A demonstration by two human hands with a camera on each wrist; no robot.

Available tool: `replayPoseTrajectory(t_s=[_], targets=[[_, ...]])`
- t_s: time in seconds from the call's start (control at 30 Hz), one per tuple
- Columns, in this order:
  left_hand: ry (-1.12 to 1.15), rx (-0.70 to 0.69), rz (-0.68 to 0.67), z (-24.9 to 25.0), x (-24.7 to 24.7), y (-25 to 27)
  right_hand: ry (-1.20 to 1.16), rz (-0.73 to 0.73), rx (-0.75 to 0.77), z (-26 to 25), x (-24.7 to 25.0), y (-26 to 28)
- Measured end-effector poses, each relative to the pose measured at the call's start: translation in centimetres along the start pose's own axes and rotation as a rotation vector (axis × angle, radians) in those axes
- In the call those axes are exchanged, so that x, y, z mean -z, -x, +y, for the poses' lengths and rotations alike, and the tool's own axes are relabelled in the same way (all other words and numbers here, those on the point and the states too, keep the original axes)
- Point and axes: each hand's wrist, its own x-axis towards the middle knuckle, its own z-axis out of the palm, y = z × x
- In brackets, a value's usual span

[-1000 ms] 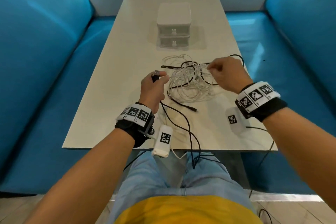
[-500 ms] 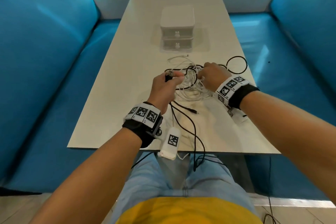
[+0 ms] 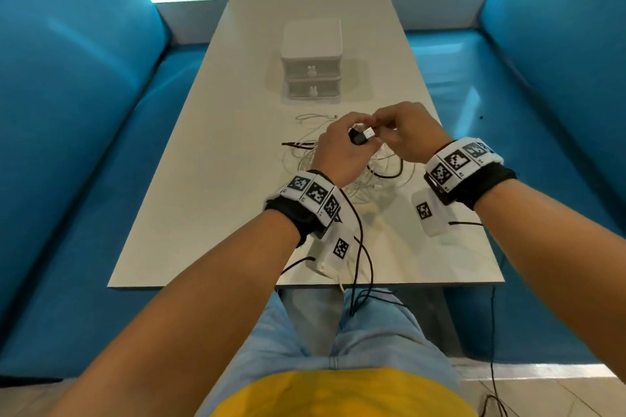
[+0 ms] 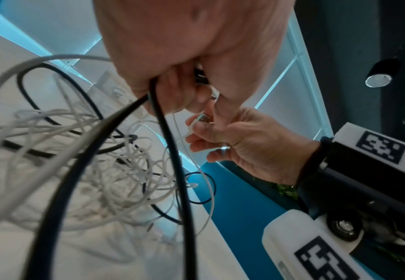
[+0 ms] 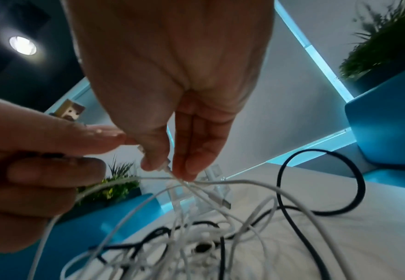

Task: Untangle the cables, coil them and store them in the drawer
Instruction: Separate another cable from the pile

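Note:
A tangle of white and black cables (image 3: 355,176) lies on the white table (image 3: 210,179), in front of a small white two-drawer unit (image 3: 311,61) with both drawers closed. Both hands meet just above the tangle. My left hand (image 3: 354,134) grips the black cable's USB plug (image 3: 361,138); the black cable (image 4: 172,151) runs down from its fist. My right hand (image 3: 384,127) pinches a thin white cable (image 5: 172,175) near its plug (image 4: 200,120), fingertips (image 5: 187,168) pointing down. In the right wrist view my left hand (image 5: 40,161) sits at the left.
Blue padded benches (image 3: 84,112) flank the table on both sides. A black cable loop (image 5: 316,180) lies on the table's right part. Black cable ends (image 3: 366,267) hang over the near table edge onto the person's lap. A white cable end (image 3: 315,117) lies toward the drawers.
Both hands have lifted off the tangle and come together. The right hand moved left to the left hand's black plug, bringing a white cable up with it.

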Motion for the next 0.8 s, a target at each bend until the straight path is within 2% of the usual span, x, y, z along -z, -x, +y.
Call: replayPoseTrajectory(t_s=[0.13, 0.23, 0.37, 0.5, 0.63, 0.73, 0.8], targets=[[0.142, 0.128, 0.091, 0.6, 0.7, -0.5, -0.225, 0.113, -0.018, -0.6, 1.5, -0.2], [0.258, 0.147, 0.138, 0.3, 1.9, -0.3, -0.427, 0.100, -0.030, -1.5, 2.8, 0.2], [0.385, 0.059, 0.111, 0.9, 2.7, 0.2, -0.560, 0.085, -0.005, -3.1, 2.9, 0.7], [0.291, -0.105, 0.055, 1.5, 3.0, 0.3, -0.643, 0.110, 0.008, -4.1, 2.1, 1.1], [0.223, -0.157, 0.104, 1.3, 3.9, 0.3, -0.758, 0.100, -0.008, -4.2, 1.5, 1.7], [0.338, -0.036, 0.147, 1.1, 4.9, 0.6, -0.704, 0.023, -0.049, -3.8, 0.0, 1.7], [0.513, 0.048, 0.094, 1.3, 5.7, 0.9, -0.471, -0.127, -0.051, -3.0, -1.5, 1.3]])
